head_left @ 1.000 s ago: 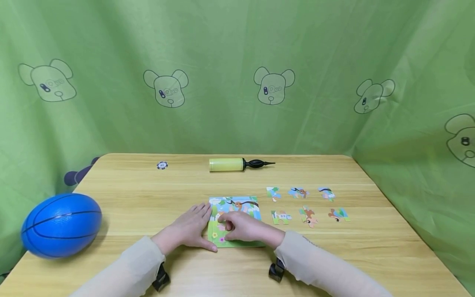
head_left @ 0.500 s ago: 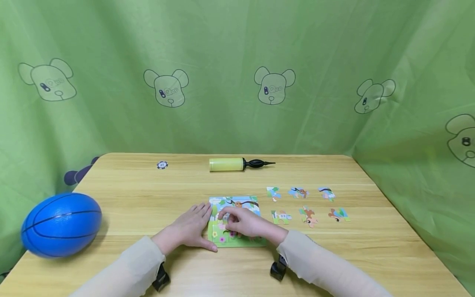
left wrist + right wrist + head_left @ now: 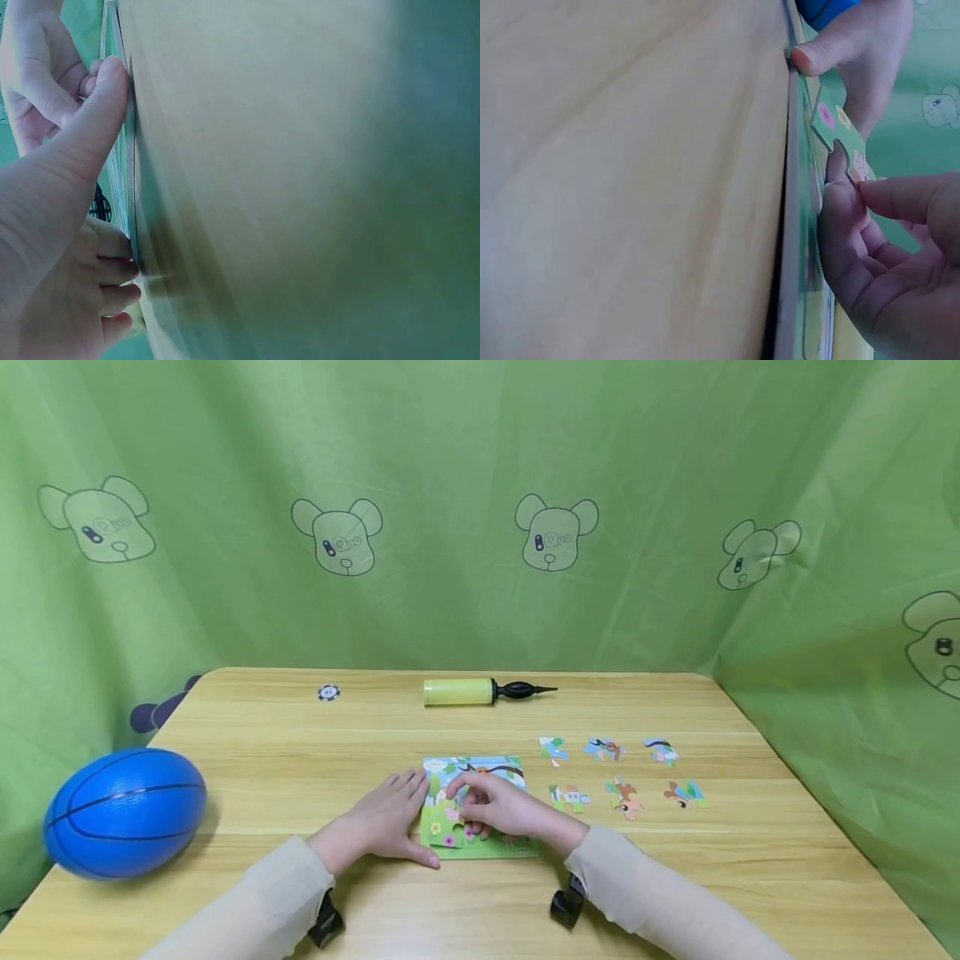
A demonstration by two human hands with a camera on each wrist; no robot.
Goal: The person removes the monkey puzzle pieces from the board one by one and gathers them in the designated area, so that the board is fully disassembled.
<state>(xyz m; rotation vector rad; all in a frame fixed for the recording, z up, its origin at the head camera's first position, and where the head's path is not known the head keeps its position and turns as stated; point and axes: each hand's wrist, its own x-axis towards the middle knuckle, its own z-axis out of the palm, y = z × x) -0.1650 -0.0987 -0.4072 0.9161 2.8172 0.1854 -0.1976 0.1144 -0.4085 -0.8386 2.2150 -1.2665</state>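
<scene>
Two hands meet at the puzzle board (image 3: pixel 480 847), near the tabletop's (image 3: pixel 675 877) front edge. Your left hand (image 3: pixel 386 822) lies flat, fingers straight, against the board's 9 o'clock edge. Your right hand (image 3: pixel 498 810) pinches a green flowered puzzle piece (image 3: pixel 832 120), tilted up off the board. Six loose pieces (image 3: pixel 622 772) sit at 3 o'clock, well apart; bare wood lies toward the air pump (image 3: pixel 480 692) at 12.

The left hand (image 3: pixel 384 823) lies flat with fingers straight, while the right hand (image 3: pixel 501 810) has its fingers curled in a pinch.
</scene>
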